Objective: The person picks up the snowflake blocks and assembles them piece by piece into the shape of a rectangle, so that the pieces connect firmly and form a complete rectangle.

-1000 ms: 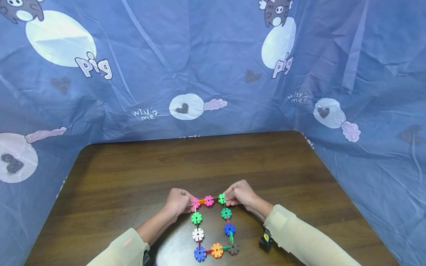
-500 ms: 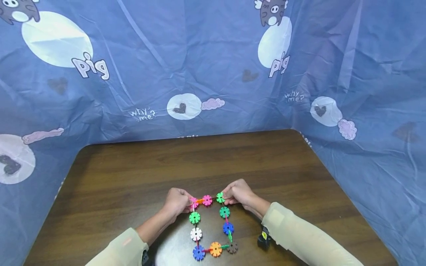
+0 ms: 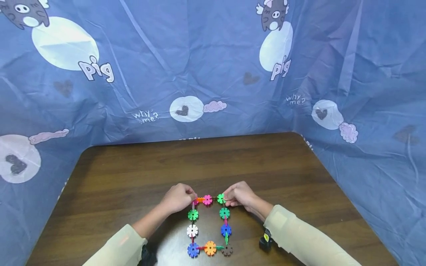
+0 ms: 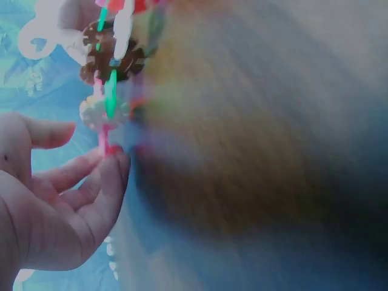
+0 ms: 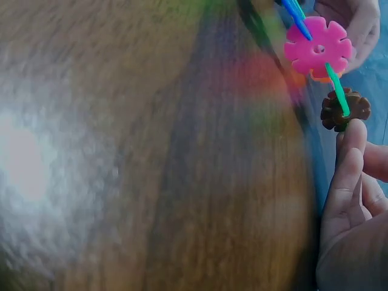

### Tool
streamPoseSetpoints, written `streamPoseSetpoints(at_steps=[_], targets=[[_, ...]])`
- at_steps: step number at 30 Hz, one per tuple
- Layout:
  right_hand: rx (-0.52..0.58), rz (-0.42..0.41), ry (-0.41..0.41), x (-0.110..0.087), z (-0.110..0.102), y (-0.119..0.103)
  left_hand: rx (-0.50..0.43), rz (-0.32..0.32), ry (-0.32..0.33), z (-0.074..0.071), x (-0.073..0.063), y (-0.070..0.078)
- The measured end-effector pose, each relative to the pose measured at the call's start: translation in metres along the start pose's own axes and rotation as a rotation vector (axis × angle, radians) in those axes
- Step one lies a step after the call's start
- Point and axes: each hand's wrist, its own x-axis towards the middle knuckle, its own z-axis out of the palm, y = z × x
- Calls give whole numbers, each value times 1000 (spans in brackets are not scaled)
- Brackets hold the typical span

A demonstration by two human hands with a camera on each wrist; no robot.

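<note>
Notched plastic flower discs in several colours are linked into a closed, four-sided ring on the table. My left hand (image 3: 178, 197) is at its far left corner, fingertips touching the pink corner disc (image 3: 195, 201), which they partly cover. In the left wrist view its thumb (image 4: 56, 133) stands apart from the disc. My right hand (image 3: 241, 194) pinches the light green disc (image 3: 221, 198) at the far right corner. A brown disc (image 5: 345, 110) stands just beyond those fingertips in the right wrist view. A second pink disc (image 3: 207, 200) sits between the hands.
Nearer me, the ring holds a white disc (image 3: 192, 231), a blue disc (image 3: 193, 250), an orange disc (image 3: 210, 248) and a dark brown disc (image 3: 227, 251). The brown table (image 3: 186, 159) reaches back to a blue printed sheet (image 3: 213, 66). A black wrist device (image 3: 265, 242) hangs by the right sleeve.
My left hand has shifted up over the pink corner disc and its thumb has come away. The ring's near side has moved left, so it stands straighter. The right hand keeps its pinch.
</note>
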Motion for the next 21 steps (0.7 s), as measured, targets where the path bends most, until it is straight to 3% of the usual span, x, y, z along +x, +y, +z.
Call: streamPoseSetpoints(at_steps=[6, 10, 15, 21], targets=[[-2, -3, -2, -1, -1, 0, 4, 56, -86, 7, 7, 13], [3, 1, 9, -1, 1, 0, 53, 156, -94, 16, 12, 19], [-2, -5, 0, -1, 4, -1, 38, 275, -51, 29, 15, 17], [10, -14, 13, -1, 4, -1, -43, 320, 57, 42, 16, 11]])
